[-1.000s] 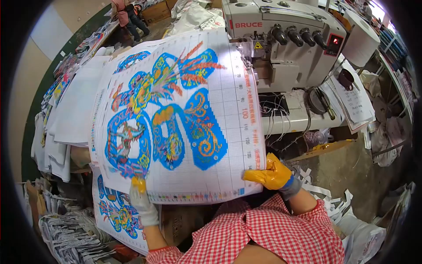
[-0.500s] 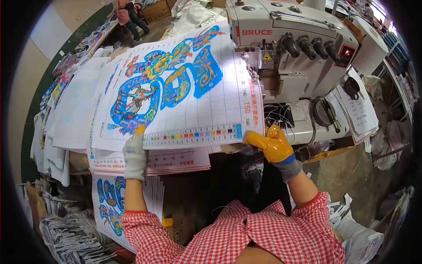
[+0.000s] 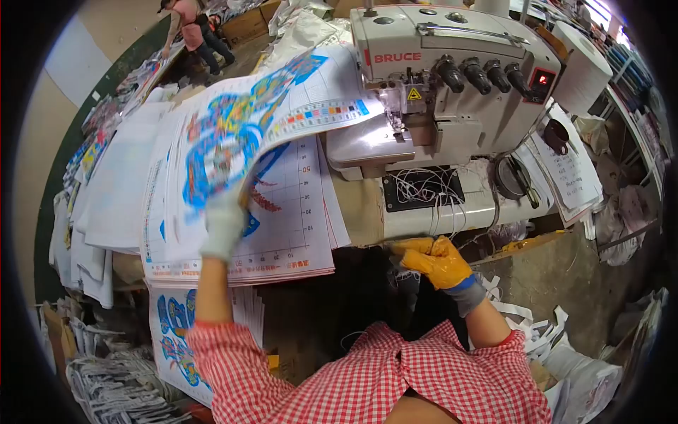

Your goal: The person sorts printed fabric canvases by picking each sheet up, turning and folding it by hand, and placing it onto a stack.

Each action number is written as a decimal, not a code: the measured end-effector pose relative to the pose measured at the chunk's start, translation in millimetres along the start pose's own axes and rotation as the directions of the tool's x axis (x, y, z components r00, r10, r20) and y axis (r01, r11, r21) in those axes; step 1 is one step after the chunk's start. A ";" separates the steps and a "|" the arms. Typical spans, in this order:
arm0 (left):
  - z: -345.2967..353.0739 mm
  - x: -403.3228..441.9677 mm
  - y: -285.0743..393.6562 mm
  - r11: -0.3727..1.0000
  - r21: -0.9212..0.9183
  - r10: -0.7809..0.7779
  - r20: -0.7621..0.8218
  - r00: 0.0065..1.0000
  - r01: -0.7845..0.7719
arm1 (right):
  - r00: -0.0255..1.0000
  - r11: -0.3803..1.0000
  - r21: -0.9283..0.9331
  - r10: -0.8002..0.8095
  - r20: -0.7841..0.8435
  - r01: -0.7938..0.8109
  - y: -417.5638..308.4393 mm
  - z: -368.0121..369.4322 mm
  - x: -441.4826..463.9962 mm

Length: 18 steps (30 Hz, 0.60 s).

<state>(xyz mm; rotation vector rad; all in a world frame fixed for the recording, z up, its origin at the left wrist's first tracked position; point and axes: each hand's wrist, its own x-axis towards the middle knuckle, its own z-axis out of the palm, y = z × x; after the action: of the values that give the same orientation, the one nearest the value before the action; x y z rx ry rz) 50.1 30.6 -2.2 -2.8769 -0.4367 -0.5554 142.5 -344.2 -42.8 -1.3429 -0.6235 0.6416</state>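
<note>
My left hand point(image 3: 224, 227), in a pale glove and blurred by motion, grips the near edge of a printed cross-stitch fabric sheet point(image 3: 226, 152). The sheet carries a blue and multicoloured design, and its right side curls up and over. Under it lies a stack of similar printed sheets point(image 3: 300, 240) with red lettering along the edge. My right hand point(image 3: 434, 263), in an orange-coated glove, is closed in front of the machine table's edge, away from the sheet. Something dark shows at its fingertips, too small to name. Beyond it stands a white BRUCE overlock sewing machine point(image 3: 395, 78).
Loose white thread point(image 3: 424, 191) lies on the machine bed. A thread cone point(image 3: 583, 67), a brown cup point(image 3: 556, 136) and written papers point(image 3: 572, 177) are on the right. Bundled cloth point(image 3: 120, 389) sits low left. A person point(image 3: 194, 32) bends over a table at the back.
The sheet has come away from the machine to the left, its right edge folding up, exposing the machine bed and the stack below. My right hand has let go of its corner.
</note>
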 end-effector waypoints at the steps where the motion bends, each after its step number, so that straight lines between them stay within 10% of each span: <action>1: -19.3 -14.4 25.0 0.984 0.017 0.176 -0.012 0.984 -0.176 | 1.000 1.000 0.010 -0.011 -0.012 0.011 6.5 -0.6 1.5; 5: -41.1 -57.6 146.8 0.853 -0.082 0.510 0.339 0.790 -0.515 | 0.899 0.898 -0.071 -0.427 0.096 0.434 -28.4 34.7 7.9; 6: -62.7 -61.4 167.8 0.840 -0.151 0.542 0.254 0.801 -0.521 | 0.944 0.946 -0.043 -0.317 0.093 0.322 -29.4 42.1 6.1; 7: -47.8 -67.3 174.5 0.732 -0.235 0.594 -0.240 0.768 -0.640 | 0.975 0.979 -0.014 -0.202 0.094 0.204 -32.7 49.6 4.6; 8: -37.4 -74.0 184.7 0.563 -0.737 0.463 -0.091 0.881 -0.373 | 0.995 0.995 0.018 -0.099 0.017 0.099 -43.8 56.3 2.4; 9: -38.1 -70.9 187.7 0.560 -0.737 0.466 -0.096 0.880 -0.378 | 0.995 0.995 0.014 -0.102 0.013 0.102 -38.7 52.1 3.2; 11: -38.9 -64.7 191.4 0.581 -0.402 0.804 0.150 0.575 -0.708 | 0.915 0.781 -0.488 -0.389 0.106 0.389 -22.6 35.5 4.2; 13: -84.9 -46.6 185.4 0.560 -0.515 0.811 0.179 0.557 -0.649 | 0.967 0.845 -0.474 -0.243 0.074 0.248 -26.6 30.2 4.3; 15: -116.4 -20.3 175.9 0.046 -0.826 0.753 -0.342 0.563 -0.562 | 0.945 0.887 -0.325 -0.318 0.082 0.327 -39.2 30.7 10.9; 18: -120.3 27.9 173.8 0.676 -0.299 0.531 -0.437 0.726 -0.674 | 0.925 0.847 -0.376 -0.361 0.114 0.377 -26.8 39.6 20.2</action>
<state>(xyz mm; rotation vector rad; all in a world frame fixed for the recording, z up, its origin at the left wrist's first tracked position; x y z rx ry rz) 89.7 -153.4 98.1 -2.9597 0.8025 -1.0571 128.9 -305.8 -10.6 -1.5250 -1.0551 0.2296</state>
